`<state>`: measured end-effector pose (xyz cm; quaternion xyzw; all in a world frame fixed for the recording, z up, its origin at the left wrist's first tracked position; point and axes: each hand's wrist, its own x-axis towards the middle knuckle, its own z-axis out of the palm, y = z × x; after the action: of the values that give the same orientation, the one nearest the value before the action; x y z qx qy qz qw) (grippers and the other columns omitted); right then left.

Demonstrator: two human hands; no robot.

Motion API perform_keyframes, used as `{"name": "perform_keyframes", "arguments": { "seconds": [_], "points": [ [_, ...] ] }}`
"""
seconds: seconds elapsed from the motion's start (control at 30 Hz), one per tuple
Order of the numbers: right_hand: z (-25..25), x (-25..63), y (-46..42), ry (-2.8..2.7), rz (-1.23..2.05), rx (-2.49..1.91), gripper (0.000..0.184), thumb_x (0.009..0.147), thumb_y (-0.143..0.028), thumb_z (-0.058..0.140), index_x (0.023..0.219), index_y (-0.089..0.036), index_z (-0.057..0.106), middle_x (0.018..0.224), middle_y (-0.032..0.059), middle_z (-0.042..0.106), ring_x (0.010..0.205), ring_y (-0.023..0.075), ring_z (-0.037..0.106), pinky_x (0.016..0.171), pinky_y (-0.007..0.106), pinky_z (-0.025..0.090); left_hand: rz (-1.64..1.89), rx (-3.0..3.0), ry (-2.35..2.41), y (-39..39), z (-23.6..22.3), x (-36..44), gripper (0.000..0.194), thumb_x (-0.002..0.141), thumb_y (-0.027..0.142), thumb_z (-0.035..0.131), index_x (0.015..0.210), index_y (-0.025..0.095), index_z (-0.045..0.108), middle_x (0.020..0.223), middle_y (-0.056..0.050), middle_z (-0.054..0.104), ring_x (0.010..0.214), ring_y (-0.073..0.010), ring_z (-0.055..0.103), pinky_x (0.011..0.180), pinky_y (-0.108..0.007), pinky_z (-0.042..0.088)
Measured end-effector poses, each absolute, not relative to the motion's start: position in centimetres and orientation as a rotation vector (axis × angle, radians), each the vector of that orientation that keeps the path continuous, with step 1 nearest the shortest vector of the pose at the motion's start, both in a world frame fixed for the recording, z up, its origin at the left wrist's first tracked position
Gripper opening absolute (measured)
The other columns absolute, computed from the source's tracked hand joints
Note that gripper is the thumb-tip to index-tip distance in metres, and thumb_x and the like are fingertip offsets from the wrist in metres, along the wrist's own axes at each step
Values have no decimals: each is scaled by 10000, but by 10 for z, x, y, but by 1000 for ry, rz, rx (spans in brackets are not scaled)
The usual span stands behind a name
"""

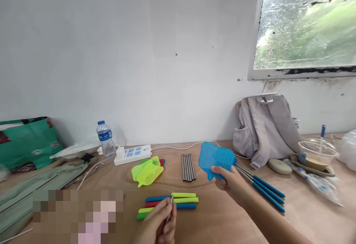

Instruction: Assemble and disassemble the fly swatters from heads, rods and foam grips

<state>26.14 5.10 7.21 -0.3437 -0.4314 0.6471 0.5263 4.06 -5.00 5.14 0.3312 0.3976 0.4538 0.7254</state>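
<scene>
My left hand [160, 220], at the bottom centre, is closed around a thin metal tube [172, 200] whose tip points up. My right hand [226, 179] pinches a blue mesh fly swatter head [208, 158], thumb on top. Behind it lie more blue heads, partly overlapped, and metal shafts with blue handles [268, 192] extending to the right. Coloured handle sleeves [185, 200] in yellow, blue, red and green lie just beyond my left hand, which partly hides them. Several metal tubes [188, 168] lie side by side in the middle. Yellow swatter heads [148, 171] overlap green and red ones.
A white power strip [133, 154] and a water bottle [105, 140] stand at the back left, near a green bag [27, 144]. A grey backpack [267, 129] leans on the wall. At right are a beige oval case [279, 166] and a plastic cup [317, 153].
</scene>
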Motion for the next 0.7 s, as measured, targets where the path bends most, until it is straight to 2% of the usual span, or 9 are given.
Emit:
{"name": "perform_keyframes", "arguments": {
  "seconds": [0.17, 0.3, 0.37, 0.43, 0.5, 0.6, 0.7],
  "points": [
    [70, 219, 20, -1211, 1744, -745, 352, 487, -250, 703, 636, -199, 388, 458, -102, 419, 370, 25, 313, 379, 184, 173, 1217, 966, 932, -41, 90, 54, 582, 621, 531, 690, 1101, 250, 517, 597, 62, 461, 498, -71, 404, 499, -187, 321],
    [63, 204, 11, -1455, 1800, -726, 321, 494, -240, 674, 741, -182, 477, 501, -85, 465, 401, 48, 372, 372, 181, 227, 1289, 902, 975, -37, 98, 64, 627, 661, 470, 691, 1207, 235, 490, 773, -29, 628, 736, -181, 583, 670, -269, 430],
    [60, 201, 11, -1529, 1761, -681, 298, 525, -271, 675, 737, -180, 488, 509, -82, 453, 414, 47, 365, 384, 183, 245, 1408, 750, 1019, -34, 95, 69, 612, 690, 428, 681, 1234, 244, 468, 939, -64, 656, 884, -224, 599, 759, -307, 448],
    [55, 201, 11, -1596, 1664, -624, 315, 550, -316, 696, 755, -177, 502, 571, -63, 477, 459, 50, 377, 410, 183, 265, 1528, 647, 954, -28, 90, 73, 592, 731, 403, 649, 1263, 262, 433, 1073, -65, 633, 967, -224, 591, 809, -314, 456],
    [48, 205, 10, -1719, 1555, -613, 409, 520, -334, 748, 816, -174, 514, 664, -46, 507, 498, 48, 381, 425, 176, 267, 1594, 589, 842, -21, 84, 74, 561, 771, 413, 602, 1278, 256, 416, 1124, -61, 616, 976, -215, 598, 819, -314, 471],
    [37, 213, 6, -1929, 1426, -727, 512, 494, -321, 783, 890, -184, 489, 717, -44, 520, 479, 39, 380, 406, 165, 248, 1658, 460, 792, -11, 80, 74, 469, 801, 392, 573, 1230, 233, 472, 1037, -46, 658, 871, -187, 638, 748, -283, 506],
    [24, 219, 0, -2046, 1218, -844, 251, 692, -343, 635, 791, -192, 460, 615, -56, 465, 466, 59, 382, 422, 182, 252, 1691, 348, 776, -1, 84, 78, 293, 850, 333, 514, 1116, 217, 556, 923, -29, 689, 732, -152, 657, 628, -248, 523]
  ]
}}
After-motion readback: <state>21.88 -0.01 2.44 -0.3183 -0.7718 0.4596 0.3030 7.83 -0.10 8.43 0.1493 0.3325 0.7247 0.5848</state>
